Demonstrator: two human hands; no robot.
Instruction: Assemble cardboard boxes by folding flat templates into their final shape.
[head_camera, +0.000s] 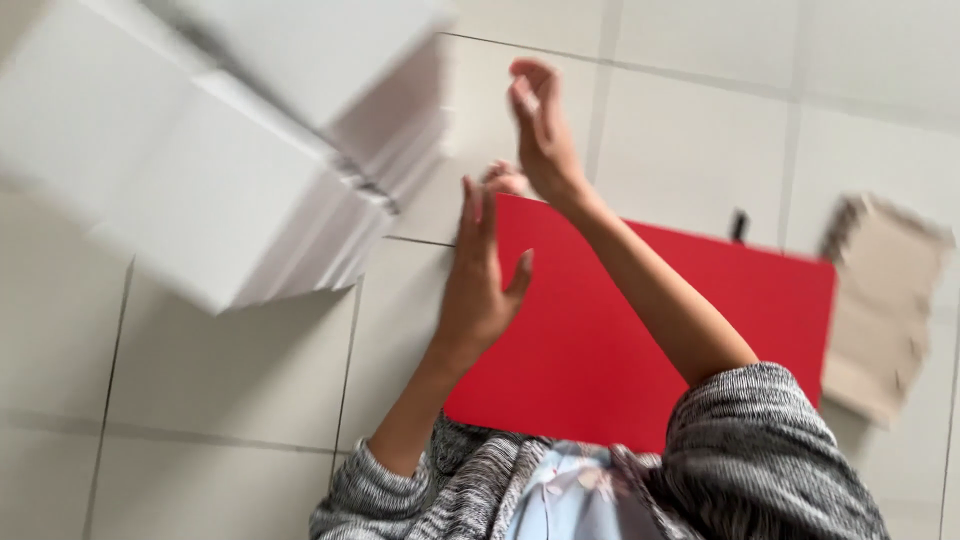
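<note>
Over a pale tiled floor (230, 370), seen from the head camera, both bare hands are raised with forearms reaching away from the body. Left hand (482, 285): open, fingers straight and together, thumb spread to the side, palm turned toward the other hand; nothing in its grasp. It overlaps the left edge of a red flat board (640, 340) in the view; whether it touches that edge cannot be told. Right hand (542, 125): open, fingers extended and slightly curved, held higher in frame, above the board's far left corner, gripping nothing. A blurred fingertip-like shape shows just beside the right wrist; unclear what it is. The two hands are near each other but apart. Red board lies flat on the tiles, its long edge running from centre toward the right, its near part hidden behind the grey knitted sleeves (760, 450). White stack of folded sheets or flat cartons (230, 170): upper left, blurred, layered edges visible on its right face, just left of the hands and not in contact with them. Torn piece of brown cardboard (885, 300): on the floor just beyond the board's right edge. Small dark object (738, 225) at the board's far edge, too small to identify.
</note>
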